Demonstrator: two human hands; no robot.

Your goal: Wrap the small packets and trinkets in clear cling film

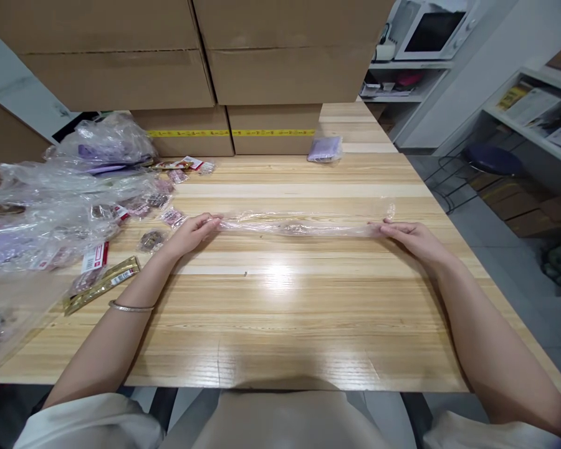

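Observation:
A long strip of clear plastic film or bag [299,226] stretches sideways between my two hands, just over the wooden table [280,324]. My left hand [197,232] pinches its left end, and my right hand [409,236] pinches the right end, where a loose crinkled flap stands up. A small brownish lump seems to lie in or under the middle of the plastic; I cannot make out what it is. Near my left forearm are a small clear packet with dark contents [152,241], a pink-white packet [172,216] and a gold sachet [103,285].
Crumpled clear bags [75,193] with purple and other small packets pile up at the left. Cardboard boxes [271,75] stack along the back. A purple packet [325,149] lies near them. A microwave [430,31] and a stool [490,159] stand beyond the table at right.

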